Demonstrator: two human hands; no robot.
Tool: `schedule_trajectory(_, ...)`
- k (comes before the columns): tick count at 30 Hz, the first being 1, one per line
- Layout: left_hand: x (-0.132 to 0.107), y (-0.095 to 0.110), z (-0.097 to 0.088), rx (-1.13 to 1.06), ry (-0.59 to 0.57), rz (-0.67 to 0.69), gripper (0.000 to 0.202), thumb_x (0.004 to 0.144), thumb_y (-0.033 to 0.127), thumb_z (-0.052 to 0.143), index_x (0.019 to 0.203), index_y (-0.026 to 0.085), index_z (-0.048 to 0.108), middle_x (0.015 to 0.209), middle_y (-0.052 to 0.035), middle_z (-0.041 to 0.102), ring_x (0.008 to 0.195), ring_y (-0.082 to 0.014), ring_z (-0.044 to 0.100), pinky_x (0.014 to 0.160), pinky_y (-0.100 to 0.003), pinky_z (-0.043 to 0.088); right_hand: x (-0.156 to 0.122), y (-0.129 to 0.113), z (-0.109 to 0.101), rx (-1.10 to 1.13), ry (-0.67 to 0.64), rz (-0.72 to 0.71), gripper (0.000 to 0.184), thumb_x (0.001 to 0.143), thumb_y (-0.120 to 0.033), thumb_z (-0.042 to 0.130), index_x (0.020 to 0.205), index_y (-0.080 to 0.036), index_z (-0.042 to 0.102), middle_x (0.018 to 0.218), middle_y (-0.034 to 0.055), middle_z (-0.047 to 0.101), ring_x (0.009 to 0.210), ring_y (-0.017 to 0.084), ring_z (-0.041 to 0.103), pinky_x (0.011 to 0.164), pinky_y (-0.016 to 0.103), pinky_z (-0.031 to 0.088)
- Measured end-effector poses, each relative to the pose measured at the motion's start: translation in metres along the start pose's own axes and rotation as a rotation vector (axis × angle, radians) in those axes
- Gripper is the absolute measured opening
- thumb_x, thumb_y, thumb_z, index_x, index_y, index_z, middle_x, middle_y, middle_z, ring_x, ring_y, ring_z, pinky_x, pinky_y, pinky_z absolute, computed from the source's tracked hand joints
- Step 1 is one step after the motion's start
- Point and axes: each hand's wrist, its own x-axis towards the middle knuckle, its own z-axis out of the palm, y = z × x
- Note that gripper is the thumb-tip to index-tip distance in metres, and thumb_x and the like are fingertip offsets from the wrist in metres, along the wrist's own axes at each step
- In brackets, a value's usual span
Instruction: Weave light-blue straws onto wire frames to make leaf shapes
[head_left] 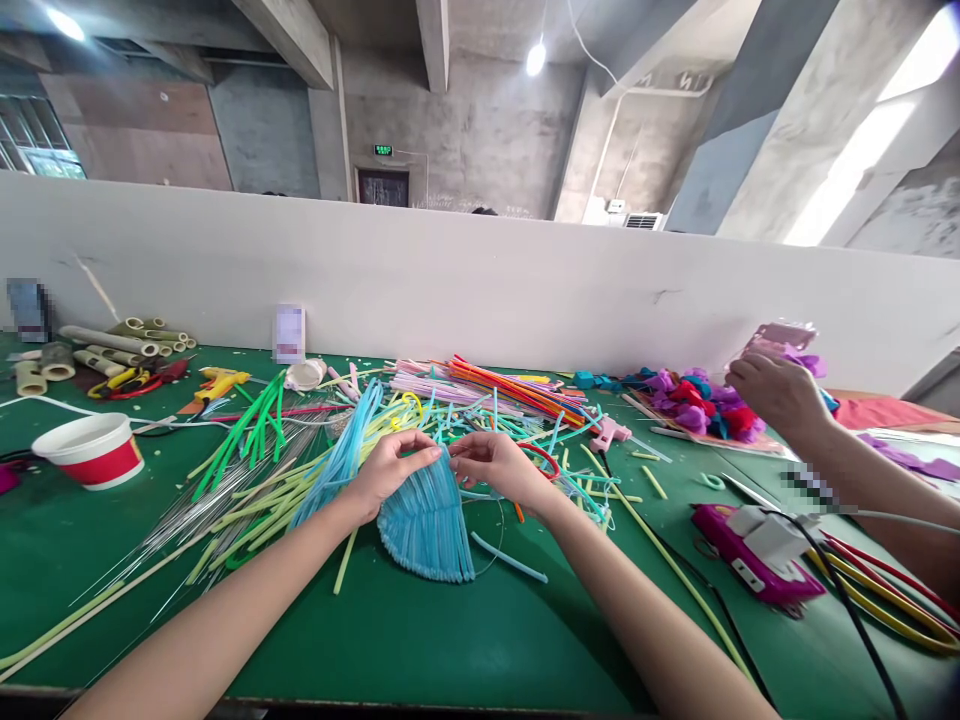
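Note:
A fan-shaped piece of blue pipe cleaners (426, 535), lined up side by side, hangs just over the table in front of me. My left hand (397, 468) pinches its upper left edge between thumb and fingers. At the top, my right hand (499, 465) is closed in a pinch beside the left fingertips; the exact strand between its fingers is hidden. A thin wire loop shows to the right of the fan. One loose blue pipe cleaner (510, 558) lies on the table below my right hand. A bundle of blue pipe cleaners (341, 455) rests behind my left wrist.
Green pipe cleaners (251, 430), thin metal wires and an orange-and-pink pile (517, 390) cover the table. A paper cup (90, 450), yellow glue gun (221, 382), pink glue gun (609, 432) and magenta power strip (757, 565) stand around. Another person's hand (780, 390) is at right.

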Motion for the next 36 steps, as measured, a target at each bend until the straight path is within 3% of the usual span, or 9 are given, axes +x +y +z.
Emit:
schedule_trajectory(5,0.001,-0.001,0.0,-0.031,-0.004,-0.023,0.027,0.074,0.044,0.073,0.08,0.018,0.068,0.077,-0.0001,0.065,0.075,-0.0175,0.059,0.069,-0.027,0.044,0.0,0.003,0.003,0.016,0.019,-0.029,0.031,0.07,-0.038,0.078,0.088,-0.016,0.066,0.067,-0.001,0.067,0.062,0.013,0.064,0.06,0.026,0.053)
schedule_trajectory(11,0.002,-0.002,0.0,-0.046,0.009,-0.033,0.03,0.072,0.045,0.075,0.085,0.018,0.068,0.083,-0.001,0.067,0.081,-0.0185,0.06,0.074,-0.027,0.045,-0.003,0.001,0.008,0.031,0.06,-0.08,0.039,0.072,-0.039,0.077,0.102,-0.018,0.061,0.07,-0.0015,0.068,0.064,0.014,0.065,0.062,0.028,0.053)
schedule_trajectory(19,0.001,-0.005,0.001,-0.051,-0.024,-0.089,0.035,0.068,0.05,0.077,0.075,0.017,0.069,0.07,-0.0003,0.065,0.069,-0.0171,0.058,0.064,-0.027,0.043,-0.003,0.003,0.009,0.038,0.07,-0.087,0.04,0.07,-0.039,0.079,0.097,-0.02,0.057,0.071,-0.0011,0.069,0.065,0.016,0.067,0.064,0.031,0.054)
schedule_trajectory(28,0.003,-0.005,-0.002,-0.023,-0.045,-0.08,0.031,0.068,0.047,0.078,0.077,0.017,0.072,0.073,-0.0017,0.068,0.072,-0.0188,0.059,0.066,-0.028,0.044,-0.004,-0.001,0.012,0.006,0.04,-0.063,0.033,0.075,-0.036,0.074,0.1,-0.019,0.06,0.07,-0.001,0.068,0.067,0.015,0.065,0.065,0.029,0.055)
schedule_trajectory(30,0.003,-0.005,-0.001,-0.019,-0.038,-0.069,0.031,0.069,0.047,0.077,0.077,0.017,0.071,0.071,-0.0005,0.067,0.069,-0.0174,0.058,0.064,-0.027,0.042,-0.003,-0.005,0.013,-0.034,0.107,-0.021,0.026,0.081,-0.041,0.068,0.094,-0.018,0.063,0.073,0.0012,0.068,0.069,0.015,0.065,0.063,0.026,0.055)
schedule_trajectory(33,0.003,-0.007,0.002,-0.009,-0.038,-0.046,0.03,0.069,0.046,0.078,0.076,0.017,0.072,0.07,0.0,0.066,0.068,-0.0168,0.057,0.064,-0.027,0.041,0.001,-0.01,0.014,-0.095,0.169,0.054,0.038,0.089,-0.052,0.054,0.079,-0.016,0.064,0.073,0.0051,0.067,0.064,0.013,0.064,0.055,0.023,0.053)
schedule_trajectory(36,0.003,-0.008,0.004,0.0,-0.045,-0.015,0.028,0.07,0.044,0.078,0.077,0.017,0.074,0.075,-0.0011,0.069,0.074,-0.0186,0.059,0.069,-0.028,0.042,0.009,-0.015,0.013,-0.179,0.139,0.11,0.04,0.082,-0.051,0.065,0.065,-0.015,0.063,0.061,0.0045,0.065,0.055,0.013,0.06,0.047,0.021,0.049)
